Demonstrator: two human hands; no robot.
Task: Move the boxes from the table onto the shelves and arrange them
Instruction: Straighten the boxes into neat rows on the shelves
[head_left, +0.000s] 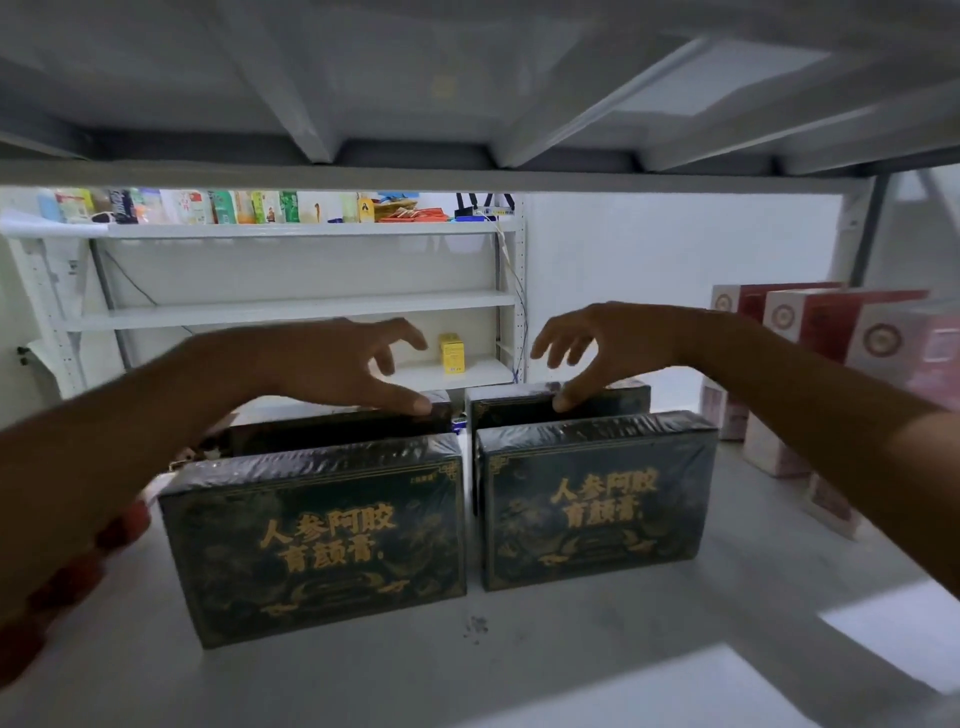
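Observation:
Two dark green boxes with gold lettering stand upright at the front of the white shelf (519, 675): the left front box (317, 540) and the right front box (592, 499). Behind each stands another dark box, the left rear box (332, 428) and the right rear box (602, 402). My left hand (343, 364) reaches over the front row, fingers spread, thumb tip touching the left rear box's top edge. My right hand (597, 348) mirrors it, thumb on the right rear box's top edge. Neither hand is closed around a box.
Red and white boxes (810, 332) stand stacked at the shelf's right side. The shelf board above (467, 104) hangs low overhead. Beyond is another white rack (291, 306) with a small yellow box (451, 353) and several colourful packs on its top level.

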